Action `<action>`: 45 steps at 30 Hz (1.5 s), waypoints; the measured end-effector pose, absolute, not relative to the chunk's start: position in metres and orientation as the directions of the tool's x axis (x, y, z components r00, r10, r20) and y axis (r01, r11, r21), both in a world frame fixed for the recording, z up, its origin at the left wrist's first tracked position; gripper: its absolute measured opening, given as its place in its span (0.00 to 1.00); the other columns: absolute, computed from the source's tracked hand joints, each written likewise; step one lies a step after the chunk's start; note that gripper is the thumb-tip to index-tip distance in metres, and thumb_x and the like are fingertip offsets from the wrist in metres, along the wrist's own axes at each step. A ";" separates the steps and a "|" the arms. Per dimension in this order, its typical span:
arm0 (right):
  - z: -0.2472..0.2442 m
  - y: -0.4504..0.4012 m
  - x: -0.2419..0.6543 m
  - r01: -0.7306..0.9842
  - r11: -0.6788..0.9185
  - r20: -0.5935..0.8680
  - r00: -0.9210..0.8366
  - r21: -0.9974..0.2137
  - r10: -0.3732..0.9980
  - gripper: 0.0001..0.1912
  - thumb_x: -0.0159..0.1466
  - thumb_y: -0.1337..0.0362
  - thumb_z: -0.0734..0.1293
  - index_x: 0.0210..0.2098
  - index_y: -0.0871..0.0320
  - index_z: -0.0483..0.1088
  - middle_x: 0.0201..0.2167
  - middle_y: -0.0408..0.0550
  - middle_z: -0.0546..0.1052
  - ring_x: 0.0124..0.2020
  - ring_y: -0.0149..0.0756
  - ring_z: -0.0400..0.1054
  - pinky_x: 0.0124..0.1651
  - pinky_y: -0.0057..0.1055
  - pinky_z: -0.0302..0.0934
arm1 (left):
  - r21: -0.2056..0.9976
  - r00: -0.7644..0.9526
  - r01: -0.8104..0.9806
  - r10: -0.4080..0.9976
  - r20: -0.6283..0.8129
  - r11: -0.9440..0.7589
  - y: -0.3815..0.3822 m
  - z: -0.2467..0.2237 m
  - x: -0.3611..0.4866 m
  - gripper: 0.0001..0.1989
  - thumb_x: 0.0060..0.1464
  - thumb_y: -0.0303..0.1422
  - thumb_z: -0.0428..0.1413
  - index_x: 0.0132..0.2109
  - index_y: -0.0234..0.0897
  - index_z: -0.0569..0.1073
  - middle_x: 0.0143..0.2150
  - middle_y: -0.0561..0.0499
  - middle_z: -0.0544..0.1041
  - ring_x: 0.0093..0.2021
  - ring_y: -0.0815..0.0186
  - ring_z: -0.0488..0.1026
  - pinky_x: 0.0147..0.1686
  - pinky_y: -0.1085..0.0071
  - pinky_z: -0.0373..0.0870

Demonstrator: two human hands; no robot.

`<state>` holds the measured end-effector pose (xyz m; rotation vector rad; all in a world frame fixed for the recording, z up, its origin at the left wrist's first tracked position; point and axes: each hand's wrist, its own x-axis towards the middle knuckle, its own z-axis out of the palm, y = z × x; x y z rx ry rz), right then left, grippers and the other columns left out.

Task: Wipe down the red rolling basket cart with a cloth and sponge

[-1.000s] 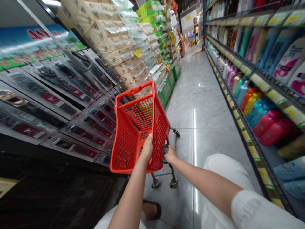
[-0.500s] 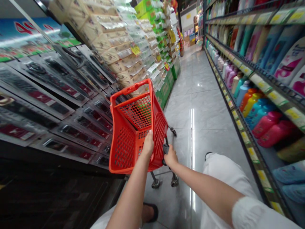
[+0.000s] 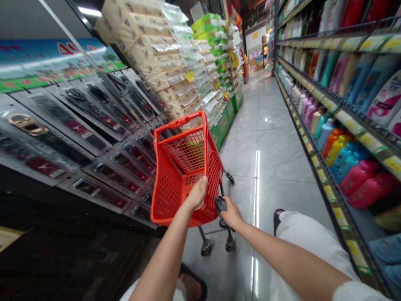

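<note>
A bright red plastic shopping basket [image 3: 169, 200] with lattice walls sits on a grey metal cart frame with wheels. No goods show inside it. My left hand [image 3: 199, 193] is closed over the basket's near right rim, knuckles up. Just to the right and lower, my right hand [image 3: 232, 212] grips a dark grey plastic piece [image 3: 221, 205] beside the cart's frame. Whether that piece is fixed to the frame, I cannot tell. The raised red handle [image 3: 181, 121] at the basket's far end is untouched. Two cart wheels [image 3: 230, 243] show below.
On the left hang packaged belts [image 3: 81, 104] on a display, close to the basket. Stacked tissue packs [image 3: 159, 54] stand behind. A shelf rail [image 3: 332, 104] with colourful bottles [image 3: 341, 150] runs along the right. Grey tiled floor [image 3: 272, 146] stretches down the aisle.
The basket, cart and both hands appear slightly further right and lower, as the view has shifted. The dark grey piece shows more fully beside my right hand. Both hands keep their hold.
</note>
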<state>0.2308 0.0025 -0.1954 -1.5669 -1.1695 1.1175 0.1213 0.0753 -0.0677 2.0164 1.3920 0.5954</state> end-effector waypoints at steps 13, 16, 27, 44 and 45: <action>-0.200 -0.028 0.224 0.315 -0.116 -0.111 0.031 -0.942 0.993 0.29 0.47 0.75 0.61 0.50 0.56 0.69 0.40 0.48 0.77 0.44 0.41 0.73 0.49 0.37 0.65 | 0.242 0.299 0.943 0.905 -0.303 -0.230 0.027 -0.063 0.077 0.43 0.59 0.56 0.22 0.37 0.34 0.75 0.44 0.37 0.79 0.47 0.54 0.75 0.47 0.65 0.67; -0.182 -0.023 0.232 0.095 0.097 0.102 0.057 -0.991 0.993 0.27 0.49 0.73 0.62 0.49 0.55 0.69 0.43 0.46 0.77 0.46 0.39 0.72 0.52 0.36 0.64 | 0.240 0.267 0.951 0.911 -0.314 -0.196 0.024 -0.062 0.082 0.43 0.59 0.57 0.23 0.42 0.35 0.76 0.50 0.36 0.78 0.53 0.51 0.73 0.50 0.62 0.66; -0.095 -0.037 0.298 0.720 0.301 0.374 -0.061 -0.626 0.925 0.26 0.59 0.72 0.61 0.53 0.44 0.71 0.57 0.48 0.66 0.49 0.39 0.67 0.48 0.33 0.64 | 0.510 0.465 0.784 0.880 -0.101 -0.355 0.018 -0.048 0.117 0.37 0.64 0.51 0.28 0.42 0.34 0.78 0.41 0.44 0.81 0.43 0.59 0.76 0.43 0.69 0.69; -0.072 -0.042 0.305 0.955 0.127 0.174 -0.082 -0.269 0.981 0.23 0.66 0.66 0.57 0.58 0.44 0.65 0.50 0.50 0.68 0.39 0.38 0.70 0.38 0.30 0.59 | -0.168 0.498 0.840 0.856 -0.141 -0.516 0.004 -0.047 0.080 0.30 0.65 0.49 0.34 0.39 0.38 0.75 0.36 0.42 0.81 0.39 0.56 0.78 0.34 0.68 0.62; -0.069 -0.040 0.308 0.957 0.114 0.164 -0.071 -0.266 0.984 0.22 0.66 0.66 0.57 0.58 0.43 0.65 0.49 0.49 0.68 0.39 0.38 0.70 0.38 0.31 0.60 | -0.159 0.508 0.837 0.851 -0.134 -0.524 0.002 -0.046 0.078 0.30 0.65 0.49 0.33 0.38 0.38 0.75 0.36 0.43 0.81 0.39 0.57 0.78 0.34 0.69 0.62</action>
